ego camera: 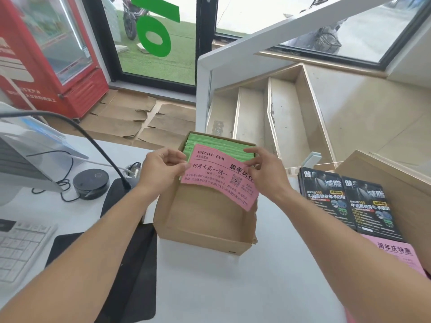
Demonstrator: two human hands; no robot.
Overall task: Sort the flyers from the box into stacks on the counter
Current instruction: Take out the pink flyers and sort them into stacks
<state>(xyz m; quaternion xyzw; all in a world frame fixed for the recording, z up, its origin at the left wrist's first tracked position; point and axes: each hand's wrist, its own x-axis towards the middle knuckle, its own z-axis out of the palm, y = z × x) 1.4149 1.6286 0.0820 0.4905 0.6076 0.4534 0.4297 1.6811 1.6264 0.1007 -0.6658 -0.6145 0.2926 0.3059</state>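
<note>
A brown cardboard box (205, 238) stands on the white counter (256, 287). Green flyers (217, 145) fill its far end; the near part shows bare cardboard. Above the box I hold a pink flyer (217, 180) with black print. My left hand (163, 169) pinches its left edge and my right hand (263, 171) pinches its right edge. To the right on the counter lie two stacks of black flyers (345, 201) side by side, and a pink flyer stack (394, 255) sits just in front of them.
A keyboard (21, 248), a black mouse pad (130, 264), a round black device (91, 183), cables and a monitor (18, 164) occupy the counter's left. A light wooden box (382, 178) stands at the right behind the black stacks. Stairs (268, 113) drop away beyond the counter.
</note>
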